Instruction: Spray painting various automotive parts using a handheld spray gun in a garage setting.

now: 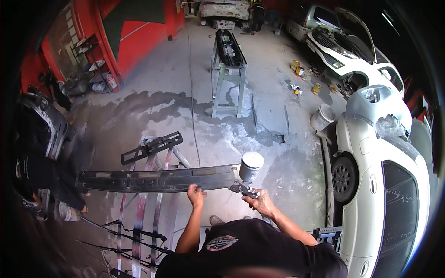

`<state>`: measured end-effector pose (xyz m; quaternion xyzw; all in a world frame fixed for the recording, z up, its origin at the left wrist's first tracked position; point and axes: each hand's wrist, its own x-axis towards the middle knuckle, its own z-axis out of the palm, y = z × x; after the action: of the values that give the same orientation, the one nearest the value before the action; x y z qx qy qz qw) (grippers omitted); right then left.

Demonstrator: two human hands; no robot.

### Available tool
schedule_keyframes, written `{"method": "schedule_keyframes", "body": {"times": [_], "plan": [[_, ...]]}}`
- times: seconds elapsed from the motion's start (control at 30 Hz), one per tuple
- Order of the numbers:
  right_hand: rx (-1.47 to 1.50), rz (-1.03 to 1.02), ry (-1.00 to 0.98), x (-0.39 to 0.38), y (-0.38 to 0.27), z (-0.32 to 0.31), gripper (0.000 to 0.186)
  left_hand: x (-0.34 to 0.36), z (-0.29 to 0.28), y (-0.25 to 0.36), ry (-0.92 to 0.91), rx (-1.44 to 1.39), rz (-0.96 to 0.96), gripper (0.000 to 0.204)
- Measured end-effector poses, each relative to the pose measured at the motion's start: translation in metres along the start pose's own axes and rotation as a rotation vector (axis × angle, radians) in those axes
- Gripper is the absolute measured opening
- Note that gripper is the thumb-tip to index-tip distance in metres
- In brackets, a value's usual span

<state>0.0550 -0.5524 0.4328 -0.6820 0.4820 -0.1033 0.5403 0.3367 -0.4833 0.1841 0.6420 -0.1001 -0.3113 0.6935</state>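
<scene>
Over concrete (160, 74), the right hand (263, 203) grips a left-pointing spray gun (241, 189). Near a crosswise panel (153, 180), the left hand (196, 195) curls, contents unclear.

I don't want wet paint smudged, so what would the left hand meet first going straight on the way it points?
Most likely the long dark panel, just ahead of the left hand. Height is unclear from this single view, so it might pass above instead.

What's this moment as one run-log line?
Right hand: gripping spray gun with white cup | Left hand: curled near long dark panel, contact unclear | Panel: lying across metal stand
</scene>
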Motion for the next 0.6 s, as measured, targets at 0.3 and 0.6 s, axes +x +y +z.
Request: {"method": "schedule_keyframes", "body": {"times": [0.3, 0.6], "plan": [[0.170, -0.051, -0.106, -0.011, 0.066, -0.036, 0.035, -0.144, 0.020, -0.047, -0.390, 0.313, -0.358, 0.020], [0.264, -0.083, 0.005, -0.027, 0.114, -0.066, 0.036, -0.195, 0.042, -0.060, -0.389, 0.311, -0.418, 0.013]]}}
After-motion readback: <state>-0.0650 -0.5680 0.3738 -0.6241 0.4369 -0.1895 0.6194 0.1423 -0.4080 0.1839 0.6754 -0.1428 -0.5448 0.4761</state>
